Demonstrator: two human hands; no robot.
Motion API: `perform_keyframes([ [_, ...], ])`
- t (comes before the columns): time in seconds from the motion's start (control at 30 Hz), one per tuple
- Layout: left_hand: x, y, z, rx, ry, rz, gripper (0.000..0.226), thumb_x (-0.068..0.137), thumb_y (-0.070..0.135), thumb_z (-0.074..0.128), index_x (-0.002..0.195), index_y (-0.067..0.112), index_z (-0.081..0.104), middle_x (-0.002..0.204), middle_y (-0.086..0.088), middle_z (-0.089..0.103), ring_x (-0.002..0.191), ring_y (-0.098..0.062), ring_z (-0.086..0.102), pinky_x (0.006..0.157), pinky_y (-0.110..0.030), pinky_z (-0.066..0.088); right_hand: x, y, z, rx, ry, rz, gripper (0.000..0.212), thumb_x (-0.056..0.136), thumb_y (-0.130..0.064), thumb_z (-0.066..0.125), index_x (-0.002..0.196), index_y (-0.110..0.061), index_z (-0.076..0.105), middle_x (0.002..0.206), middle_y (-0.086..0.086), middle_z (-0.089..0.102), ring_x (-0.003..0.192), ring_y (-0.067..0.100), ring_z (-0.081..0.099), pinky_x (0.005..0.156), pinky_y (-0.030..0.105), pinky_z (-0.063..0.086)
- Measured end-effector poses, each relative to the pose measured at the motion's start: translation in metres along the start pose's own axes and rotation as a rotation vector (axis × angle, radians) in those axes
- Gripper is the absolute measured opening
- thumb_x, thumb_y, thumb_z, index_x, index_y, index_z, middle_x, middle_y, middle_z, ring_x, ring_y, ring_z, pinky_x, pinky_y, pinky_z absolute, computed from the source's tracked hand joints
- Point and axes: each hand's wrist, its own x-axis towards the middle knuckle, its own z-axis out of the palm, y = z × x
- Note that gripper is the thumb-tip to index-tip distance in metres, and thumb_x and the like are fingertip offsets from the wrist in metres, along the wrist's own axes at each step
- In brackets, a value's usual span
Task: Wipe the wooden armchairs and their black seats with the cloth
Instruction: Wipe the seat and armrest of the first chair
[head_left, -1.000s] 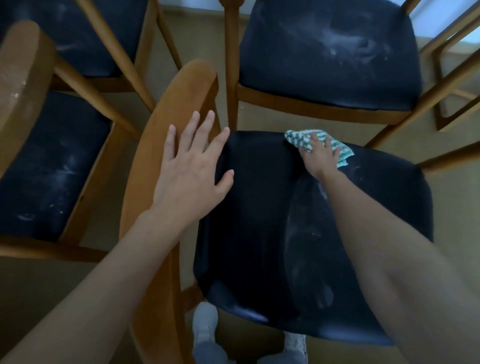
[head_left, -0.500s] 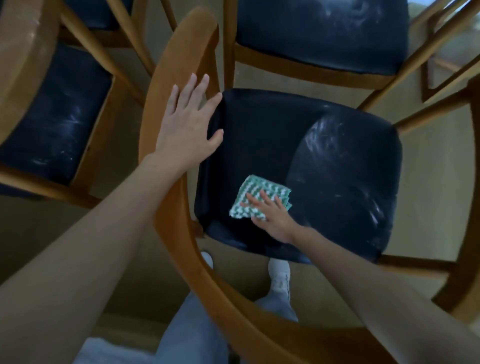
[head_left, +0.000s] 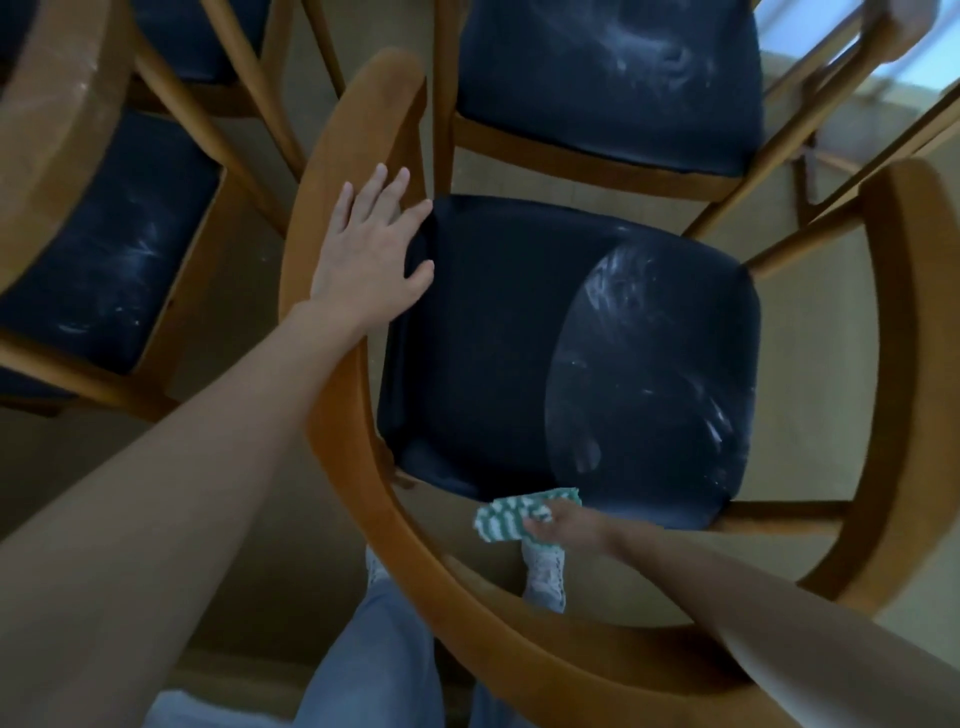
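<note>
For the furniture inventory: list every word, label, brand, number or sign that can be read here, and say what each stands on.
No word, label, brand, number or sign can be read in the head view.
cloth: green and white pattern only, no lettering.
black seat: whitish smears, nothing that reads as text.
wooden armrest: bare wood, no tag in view.
shoe: too blurred to tell whether it bears a logo.
</note>
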Motion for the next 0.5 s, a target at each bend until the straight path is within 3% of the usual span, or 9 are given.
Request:
perform_keyframes([
  [0.07,0.000,0.000,0.001,0.002,-0.004,0.002,0.060,0.094,0.039,0.047,0.147,0.022,0.027,0.159,-0.008,0.009,0.146,-0.022,-0.002,0.116,-0.040,-0.004,-0.008,-0.010,-0.025,0.356,0.056,-0.109,0.028,0.101,-0.030,0.035,0.108,-0.012,0.054,0.105,-0.001,0.058,0.091,0.010,0.060,0.090,0.030,0.050],
  [0.1,0.000,0.000,0.001,-0.007,-0.003,-0.004,0.061,0.093,0.040,0.047,0.148,0.022,0.026,0.159,-0.007,0.007,0.146,-0.022,-0.002,0.116,-0.039,-0.003,-0.010,-0.015,-0.039,0.542,0.094,-0.157,0.025,0.101,-0.028,0.035,0.103,-0.014,0.056,0.100,0.001,0.062,0.085,0.010,0.062,0.080,0.027,0.053],
  [0.2,0.007,0.000,-0.004,-0.076,0.033,-0.043,0.063,0.093,0.039,0.050,0.148,0.024,0.025,0.159,-0.006,0.006,0.146,-0.021,-0.001,0.116,-0.038,-0.002,-0.008,-0.027,-0.094,0.915,0.236,-0.314,0.026,0.100,-0.024,0.036,0.114,-0.012,0.054,0.105,0.005,0.065,0.094,0.019,0.064,0.083,0.031,0.052],
  [0.33,0.026,-0.001,-0.008,-0.102,0.055,-0.051,0.065,0.092,0.039,0.052,0.148,0.025,0.023,0.159,-0.003,0.007,0.146,-0.019,0.001,0.115,-0.037,0.001,-0.001,-0.052,-0.182,1.031,0.479,-0.545,0.026,0.101,-0.026,0.035,0.118,-0.015,0.051,0.118,0.007,0.060,0.108,0.024,0.059,0.095,0.040,0.047],
  [0.43,0.033,0.000,0.000,-0.028,0.045,-0.035,0.066,0.090,0.043,0.051,0.148,0.027,0.023,0.159,-0.003,0.009,0.146,-0.017,0.001,0.114,-0.037,-0.002,0.019,-0.062,-0.242,1.023,0.868,-0.588,0.023,0.101,-0.028,0.039,0.111,-0.015,0.055,0.108,0.002,0.062,0.102,0.021,0.058,0.096,0.040,0.047],
  [0.5,0.033,-0.001,0.005,0.002,0.054,-0.033,0.066,0.090,0.048,0.050,0.147,0.027,0.024,0.158,-0.003,0.011,0.145,-0.016,0.001,0.113,-0.035,-0.004,0.036,-0.060,-0.273,0.951,1.127,-0.526,0.029,0.101,-0.027,0.041,0.120,-0.009,0.052,0.107,0.001,0.059,0.100,0.018,0.055,0.093,0.034,0.046],
])
